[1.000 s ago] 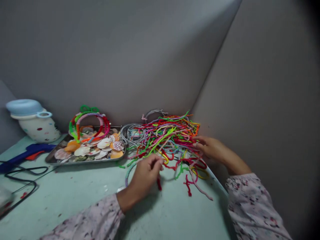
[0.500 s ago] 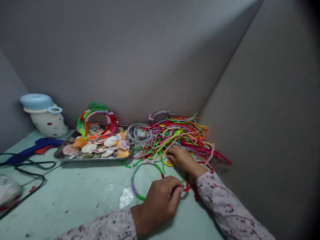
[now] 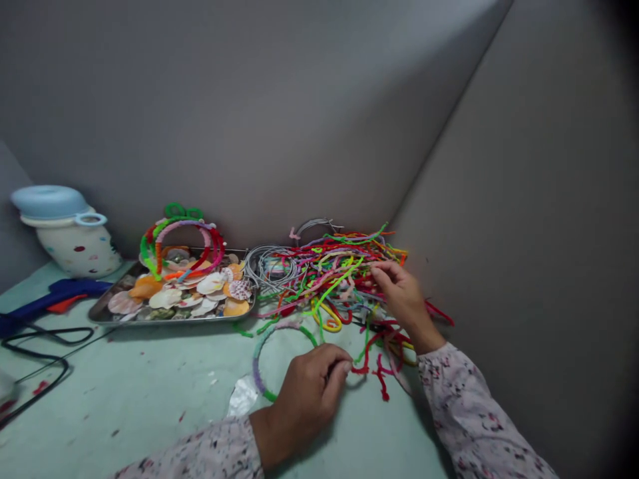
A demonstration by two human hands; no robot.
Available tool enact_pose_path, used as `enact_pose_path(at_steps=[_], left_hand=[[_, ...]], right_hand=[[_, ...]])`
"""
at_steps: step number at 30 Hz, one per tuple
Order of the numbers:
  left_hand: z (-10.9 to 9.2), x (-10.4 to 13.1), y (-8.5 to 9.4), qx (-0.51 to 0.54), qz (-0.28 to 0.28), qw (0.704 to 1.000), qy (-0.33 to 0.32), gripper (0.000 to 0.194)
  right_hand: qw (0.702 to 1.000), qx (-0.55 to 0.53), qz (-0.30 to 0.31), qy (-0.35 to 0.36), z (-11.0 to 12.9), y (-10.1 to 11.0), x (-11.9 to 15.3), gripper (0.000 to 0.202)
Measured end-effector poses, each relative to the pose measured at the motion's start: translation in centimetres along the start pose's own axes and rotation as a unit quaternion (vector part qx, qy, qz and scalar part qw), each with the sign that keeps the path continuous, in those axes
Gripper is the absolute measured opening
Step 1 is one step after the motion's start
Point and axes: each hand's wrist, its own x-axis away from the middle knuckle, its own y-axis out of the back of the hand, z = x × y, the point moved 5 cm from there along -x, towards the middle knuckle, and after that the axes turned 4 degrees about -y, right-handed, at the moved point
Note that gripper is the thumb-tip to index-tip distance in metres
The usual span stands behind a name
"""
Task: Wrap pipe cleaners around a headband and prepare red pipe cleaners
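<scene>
My left hand (image 3: 312, 399) is closed in a pinch on the near right side of a hoop (image 3: 257, 362) wrapped in green, lilac and pink pipe cleaners. Its palm hides part of the hoop, and a red end sticks out past the fingertips. At the right side of a tangled heap of coloured pipe cleaners (image 3: 329, 273), my right hand (image 3: 404, 299) has thumb and forefinger pinched on a pipe cleaner. Which strand it is cannot be made out clearly. Loose red pieces (image 3: 383, 384) lie on the table between the hands.
A metal tray (image 3: 174, 322) of seashells, with finished hoops (image 3: 184, 225) on top, stands left of coiled grey wire (image 3: 269, 266). Farther left are a blue glue gun (image 3: 60, 296), its black cord and a lidded jar (image 3: 74, 243). Grey walls close off the back and right.
My right hand has moved right and slightly up from the heap's front edge, uncovering a yellow loop. My left hand still holds the hoop. The whole view has shifted a little.
</scene>
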Motion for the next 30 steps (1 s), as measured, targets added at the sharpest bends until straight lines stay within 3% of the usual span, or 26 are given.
enact_pose_path(at_steps=[5, 14, 17, 20, 23, 28, 30], left_hand=[[0.2, 0.0, 0.1, -0.009, 0.0, 1.0, 0.003, 0.02], [0.2, -0.1, 0.1, -0.007, 0.0, 1.0, 0.01, 0.02], [0.2, -0.2, 0.2, -0.007, 0.001, 1.0, 0.011, 0.02], [0.2, -0.1, 0.1, -0.009, 0.001, 1.0, 0.008, 0.019], [0.2, -0.1, 0.0, -0.009, -0.001, 1.0, 0.009, 0.02], [0.4, -0.1, -0.1, -0.005, -0.006, 1.0, 0.006, 0.019], [0.4, -0.1, -0.1, -0.008, -0.007, 1.0, 0.004, 0.019]], right_hand=[[0.995, -0.019, -0.093, -0.014, 0.3, 1.7, -0.1, 0.044], [0.986, -0.086, -0.142, -0.018, -0.3, 3.5, -0.8, 0.037], [0.994, -0.046, -0.098, -0.03, -0.6, 2.9, -0.9, 0.036], [0.996, 0.073, 0.032, -0.034, -1.6, 1.3, -0.8, 0.034], [0.977, 0.184, 0.102, 0.033, -1.7, 0.1, -1.0, 0.028], [0.951, 0.267, -0.01, 0.153, 2.2, -0.5, -3.6, 0.03], [0.918, 0.327, 0.006, 0.224, 4.2, -2.1, -5.0, 0.024]])
